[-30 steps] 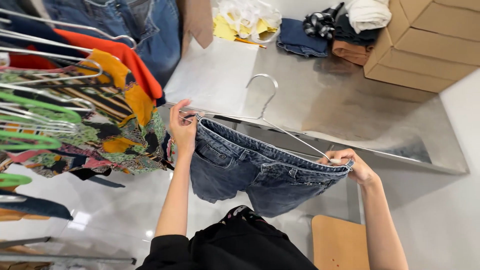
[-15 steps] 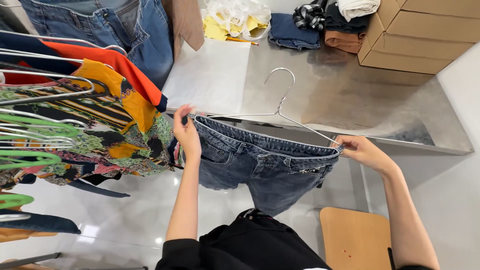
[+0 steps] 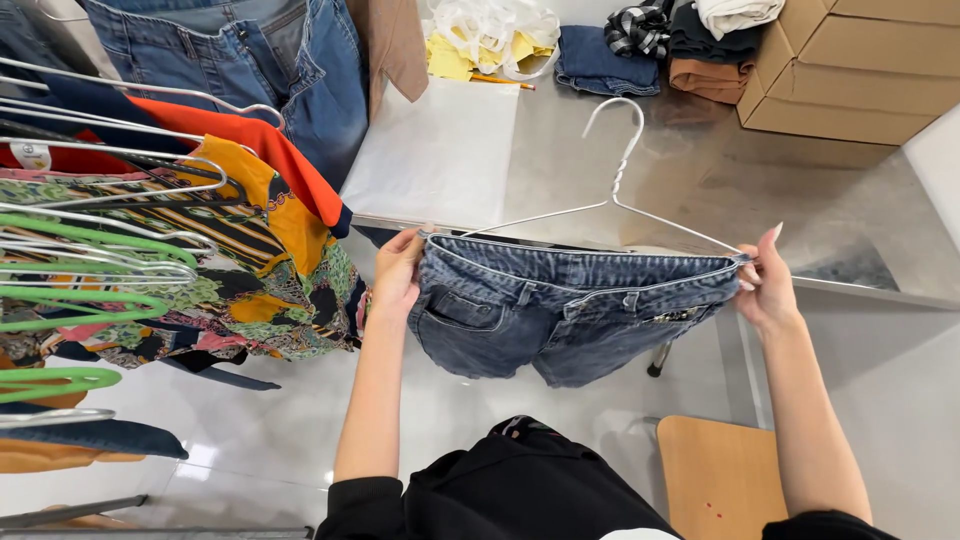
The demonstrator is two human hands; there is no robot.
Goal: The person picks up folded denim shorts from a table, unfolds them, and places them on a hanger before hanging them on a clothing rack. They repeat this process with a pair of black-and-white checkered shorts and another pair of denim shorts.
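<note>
Steel table [image 3: 640,170]: white sheet [image 3: 440,150], folded clothes [image 3: 610,55], cardboard boxes [image 3: 860,70], yellow papers [image 3: 455,60] on top.

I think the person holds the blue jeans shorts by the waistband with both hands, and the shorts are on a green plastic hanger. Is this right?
Not quite. The hanger is silver wire, not green plastic; the green hangers are on the rack at the left. The rest holds: the left hand and the right hand hold the blue jeans shorts at the two ends of the waistband, as the head view shows.
</note>
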